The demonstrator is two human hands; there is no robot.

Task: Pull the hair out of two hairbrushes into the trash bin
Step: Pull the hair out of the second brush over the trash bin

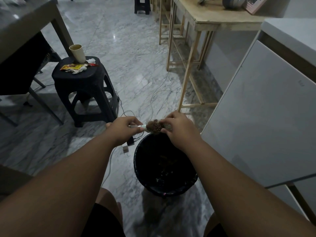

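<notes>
Left hand [125,128]: fingers curled round the white handle of the brush [154,128], thumb on top, firm grip. Brush lies roughly level between the two hands.

Right hand [179,131]: fingers bent down onto the far end of the brush head, fingertips at the bristles beside the hair [153,123]. Can't tell if they pinch strands or only clamp the head; either way the hand is closed on the brush.

Hair: brown clump, wrapped on the head, mostly on top and on the handle side.

Brush is held above the far rim of the bin [171,191], not touching it. Bin is black, bag-lined, on the floor in front of the person's knees; small scraps at the bottom, too dark to identify.

Around:
- white plug [125,148] and cables on the marble floor, just left of the bin
- black stool [82,82] further left, carrying a cup [77,53] and wrappers [75,67]
- white cabinet [265,117] right of the bin
- wooden table [205,19] beyond
</notes>
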